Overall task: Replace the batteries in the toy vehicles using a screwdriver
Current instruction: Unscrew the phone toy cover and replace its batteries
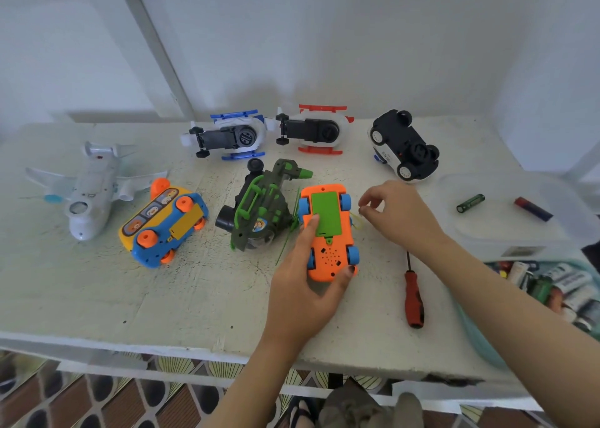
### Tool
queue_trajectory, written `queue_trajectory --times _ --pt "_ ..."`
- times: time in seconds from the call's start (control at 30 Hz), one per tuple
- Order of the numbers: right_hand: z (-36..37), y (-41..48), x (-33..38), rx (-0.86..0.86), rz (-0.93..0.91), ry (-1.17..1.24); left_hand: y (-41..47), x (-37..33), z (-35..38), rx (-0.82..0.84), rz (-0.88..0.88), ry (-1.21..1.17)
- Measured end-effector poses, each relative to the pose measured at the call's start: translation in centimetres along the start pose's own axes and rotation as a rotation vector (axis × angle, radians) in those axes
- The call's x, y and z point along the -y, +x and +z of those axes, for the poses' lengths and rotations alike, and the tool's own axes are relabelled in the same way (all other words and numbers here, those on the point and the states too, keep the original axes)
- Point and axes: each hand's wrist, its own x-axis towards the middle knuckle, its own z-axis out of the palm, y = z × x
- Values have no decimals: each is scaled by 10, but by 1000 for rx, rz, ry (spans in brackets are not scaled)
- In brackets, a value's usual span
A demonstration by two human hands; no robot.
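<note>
Orange car (331, 252): lies belly-up at the counter's (194, 291) centre, nose toward 12 o'clock, so its battery bay faces me.
Green cover (326, 213): sits flush over the bay, so by my reading it is closed.
Left hand (305, 284): grips the car from 7 o'clock, with the thumb hooked round the near end and a fingertip pressing the cover. I judge this steadies the toy and keeps the lid down.
Right hand (399, 213): hovers at the car's 3 o'clock, fingers curled and thumb meeting forefinger. I cannot tell whether a screw sits between them.
Screwdriver (414, 294): lies untouched at the car's 4 o'clock, handle toward me, an easy reach for that hand.
Clear tray (506, 232): at 3 o'clock, holding a green battery (470, 202) and a red-and-blue battery (532, 208), well apart.
Battery bag (558, 284): at 4 o'clock by the counter's edge, likely the stock.
Yellow bus (162, 223): at 9 o'clock, underside up, probably waiting its turn.
</note>
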Motion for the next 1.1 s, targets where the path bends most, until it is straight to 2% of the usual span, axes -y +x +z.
queue_trajectory --times 0.1,0.47,0.57,0.73,0.87,1.0,1.1 --pt "2 3 0 -29 10 -52 0 1 0 4 -3 2" --pt "5 3 -3 63 -71 -132 0 1 0 21 -16 -4" --pt "5 4 -4 38 -35 -15 1 0 1 35 -11 -35" --pt "-8 0 6 -44 10 383 1 2 2 61 -9 13" --pt "-24 -13 22 45 -27 613 1 0 3 54 -22 24" --pt "-25 -29 31 70 -156 637 2 -1 2 59 -8 52" --pt "-19 -39 32 100 -294 501 3 -2 2 40 -31 -10"
